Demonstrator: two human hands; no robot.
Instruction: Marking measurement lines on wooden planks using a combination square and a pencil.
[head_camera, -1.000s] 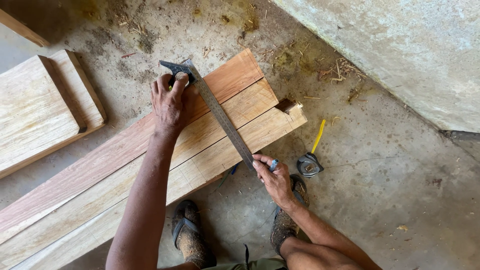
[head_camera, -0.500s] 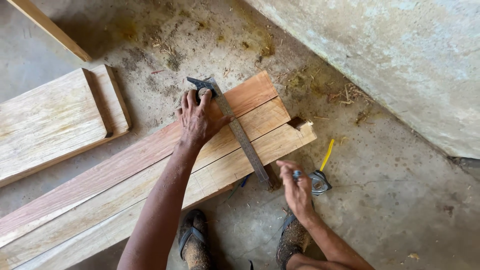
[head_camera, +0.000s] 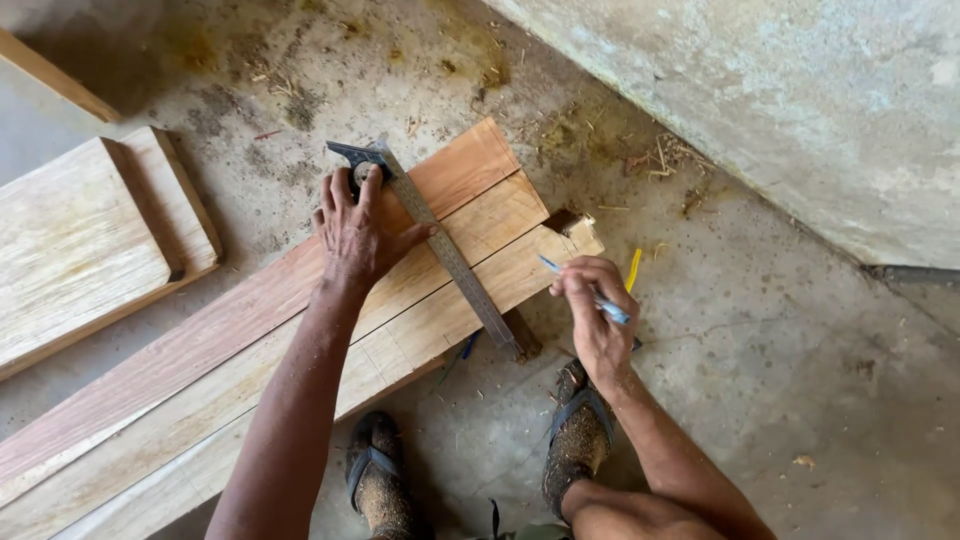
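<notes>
1. Pressing down flat, the left hand (head_camera: 360, 235) lies on the head of a combination square (head_camera: 432, 240), fingers spread apart over the dark head and the reddish plank beneath, the thumb reaching toward the steel blade.
2. That square lies across three wooden planks (head_camera: 300, 330) set side by side on the concrete floor (head_camera: 780, 380). Its head hooks over the far edge of the reddish plank and its ruler runs diagonally toward the person, the tip jutting just past the near edge of the pale plank.
3. The right hand (head_camera: 598, 310) is closed around a blue pen (head_camera: 590, 295), fingers pinched together on its barrel. The tip points toward the end of the nearest plank, just right of the ruler; I cannot tell whether it touches the wood.
4. A yellow-handled tool (head_camera: 633, 268) lies on the floor just beyond that hand, mostly hidden by it.
5. Two dusty sandalled feet (head_camera: 575, 440) stand on the concrete right beside the near plank, one on each side of the ruler's end.
6. A wide pale board (head_camera: 80, 240) with a raised strip lies well apart on the left, and a rough concrete wall (head_camera: 780, 110) runs across the upper right.
7. Sawdust and bits of dry straw lie scattered on the floor near the plank ends.
</notes>
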